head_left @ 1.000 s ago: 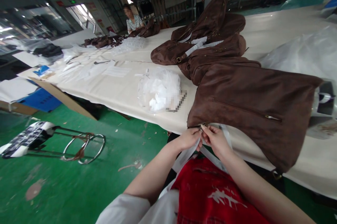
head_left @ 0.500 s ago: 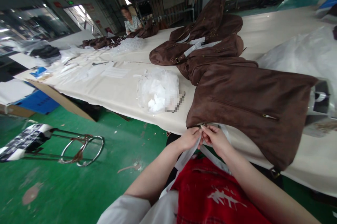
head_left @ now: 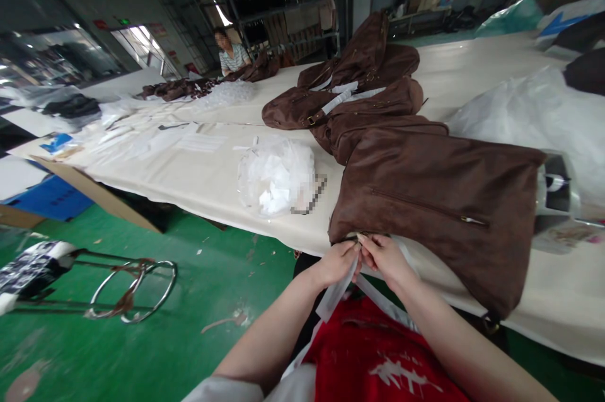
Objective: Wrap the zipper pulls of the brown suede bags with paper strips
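A brown leather bag (head_left: 435, 206) lies flat on the cream table (head_left: 208, 175) in front of me, its zip pocket facing up. At the bag's near left corner my left hand (head_left: 336, 261) and my right hand (head_left: 385, 258) meet, fingertips pinched together on a pale grey strap (head_left: 336, 288) that hangs down from that corner toward my red apron. The metal fitting at the corner is mostly hidden by my fingers.
A clear plastic bag of white pieces (head_left: 276, 175) sits left of the bag. More brown bags (head_left: 350, 93) are piled behind it. Crumpled clear plastic (head_left: 534, 118) lies at right. A person (head_left: 229, 52) sits at the far end. A fallen stool (head_left: 94, 279) lies on the green floor.
My view has tilted up and shifted slightly; both hands stay pinched at the bag's corner with only small finger movement.
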`<state>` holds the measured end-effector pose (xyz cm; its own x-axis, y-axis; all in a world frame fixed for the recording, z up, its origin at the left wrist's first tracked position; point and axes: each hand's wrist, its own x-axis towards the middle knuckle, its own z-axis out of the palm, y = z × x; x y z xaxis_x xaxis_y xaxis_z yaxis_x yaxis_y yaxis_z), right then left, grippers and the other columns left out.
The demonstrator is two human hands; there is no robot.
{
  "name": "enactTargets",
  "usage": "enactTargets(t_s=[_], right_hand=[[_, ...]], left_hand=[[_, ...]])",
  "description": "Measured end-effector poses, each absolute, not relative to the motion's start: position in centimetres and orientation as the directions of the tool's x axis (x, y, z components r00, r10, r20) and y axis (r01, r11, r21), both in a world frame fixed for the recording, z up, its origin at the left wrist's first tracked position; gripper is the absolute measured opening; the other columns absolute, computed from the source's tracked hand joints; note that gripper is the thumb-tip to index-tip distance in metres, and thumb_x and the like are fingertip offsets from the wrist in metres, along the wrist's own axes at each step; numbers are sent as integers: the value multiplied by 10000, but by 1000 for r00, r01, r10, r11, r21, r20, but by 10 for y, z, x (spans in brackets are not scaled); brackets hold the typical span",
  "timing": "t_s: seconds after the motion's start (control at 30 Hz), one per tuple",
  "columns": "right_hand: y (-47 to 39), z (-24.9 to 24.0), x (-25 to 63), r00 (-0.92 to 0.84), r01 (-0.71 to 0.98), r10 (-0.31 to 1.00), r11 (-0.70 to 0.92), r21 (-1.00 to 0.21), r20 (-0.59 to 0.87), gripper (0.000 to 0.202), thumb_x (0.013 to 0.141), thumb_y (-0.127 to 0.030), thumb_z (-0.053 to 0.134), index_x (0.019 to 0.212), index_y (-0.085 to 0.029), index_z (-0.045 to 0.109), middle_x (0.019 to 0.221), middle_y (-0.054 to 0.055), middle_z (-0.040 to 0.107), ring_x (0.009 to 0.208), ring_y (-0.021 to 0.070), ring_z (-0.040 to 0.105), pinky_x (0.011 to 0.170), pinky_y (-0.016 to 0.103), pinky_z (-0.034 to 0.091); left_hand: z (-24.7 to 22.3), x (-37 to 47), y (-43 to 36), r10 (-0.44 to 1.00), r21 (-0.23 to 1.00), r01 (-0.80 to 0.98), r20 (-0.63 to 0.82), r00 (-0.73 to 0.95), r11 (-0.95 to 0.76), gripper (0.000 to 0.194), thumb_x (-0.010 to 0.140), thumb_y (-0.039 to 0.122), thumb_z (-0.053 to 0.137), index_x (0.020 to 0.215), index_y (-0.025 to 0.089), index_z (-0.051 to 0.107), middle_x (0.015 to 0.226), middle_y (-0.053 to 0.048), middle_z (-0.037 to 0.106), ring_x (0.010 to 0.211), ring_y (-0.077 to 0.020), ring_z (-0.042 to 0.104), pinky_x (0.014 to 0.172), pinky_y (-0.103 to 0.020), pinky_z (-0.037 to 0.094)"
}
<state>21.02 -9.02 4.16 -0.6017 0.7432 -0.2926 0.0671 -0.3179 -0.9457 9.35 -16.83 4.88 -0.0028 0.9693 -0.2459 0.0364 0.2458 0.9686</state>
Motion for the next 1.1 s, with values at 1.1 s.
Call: enactTargets(t_s=[1.1], right_hand=[[-85,44,210,-572,-127,744,-496,-859,-345,436,637,-552,751,550,-190,526,430,-38,479,378,77,388,368,223,281]], left_hand=[[65,92,-177,929,921,-125,-369,14,368,537,839,662,438,866,141,567,671,-50,636,485,-137,570,498,-265,447]])
